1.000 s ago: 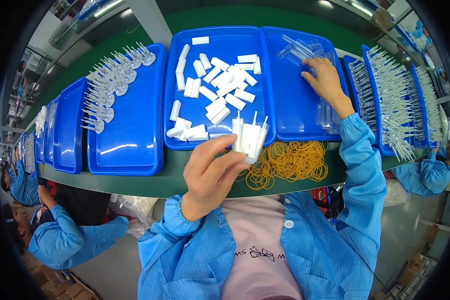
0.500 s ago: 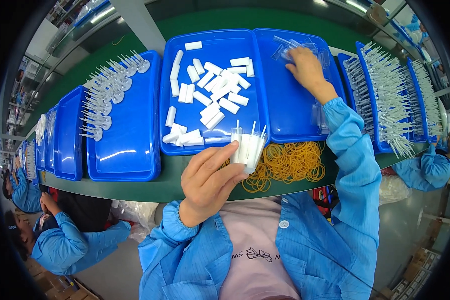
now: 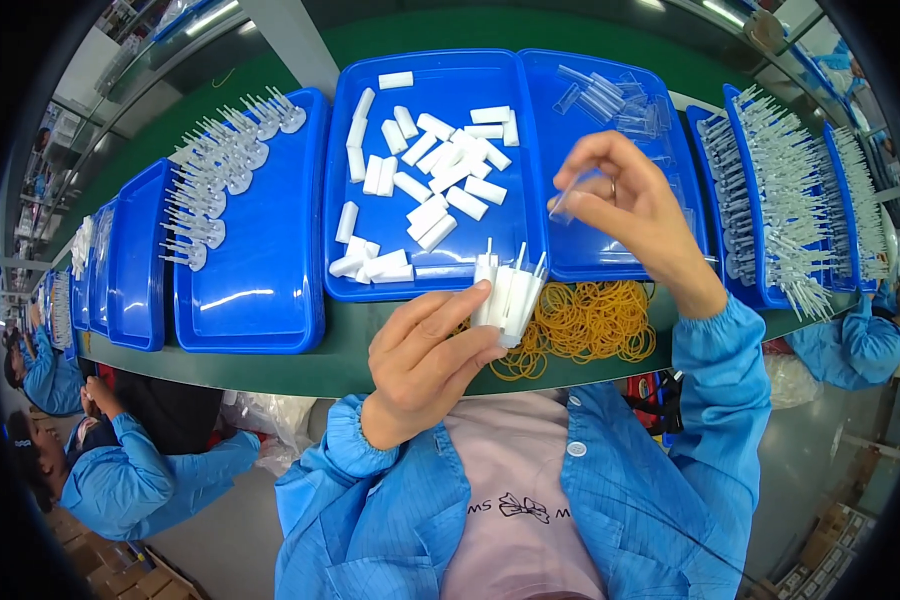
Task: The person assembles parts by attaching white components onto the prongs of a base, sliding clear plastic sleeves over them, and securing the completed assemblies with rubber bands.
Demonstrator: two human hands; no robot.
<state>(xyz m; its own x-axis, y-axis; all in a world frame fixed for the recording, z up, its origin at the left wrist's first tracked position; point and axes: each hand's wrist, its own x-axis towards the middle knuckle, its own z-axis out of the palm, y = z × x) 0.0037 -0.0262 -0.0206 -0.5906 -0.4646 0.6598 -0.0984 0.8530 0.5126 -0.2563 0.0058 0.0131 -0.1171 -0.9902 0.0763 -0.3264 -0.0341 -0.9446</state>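
Observation:
In front of my chest, my left hand (image 3: 420, 365) is closed on a small bundle of white blocks (image 3: 510, 305) with thin white rods standing out of their tops. Clear plastic shows around parts of the bundle. Above the right blue tray (image 3: 595, 262), my right hand (image 3: 645, 215) pinches a clear plastic piece (image 3: 573, 195) between thumb and fingers; its exact shape is blurred. More clear plastic pieces (image 3: 605, 100) lie at that tray's far end. Many loose white blocks (image 3: 450, 165) are scattered in the middle blue tray (image 3: 370, 287).
Yellow rubber bands (image 3: 600, 322) are heaped at the near table edge. To the left, a blue tray (image 3: 245, 310) carries clear discs with upright rods (image 3: 225, 165). Stacked trays of similar rods (image 3: 785, 200) stand at the right. A person in blue (image 3: 140, 485) sits at the left.
My right hand has come back from the far end of the right tray toward me, now with a clear plastic piece in its fingers. The left hand keeps its bundle, almost unmoved.

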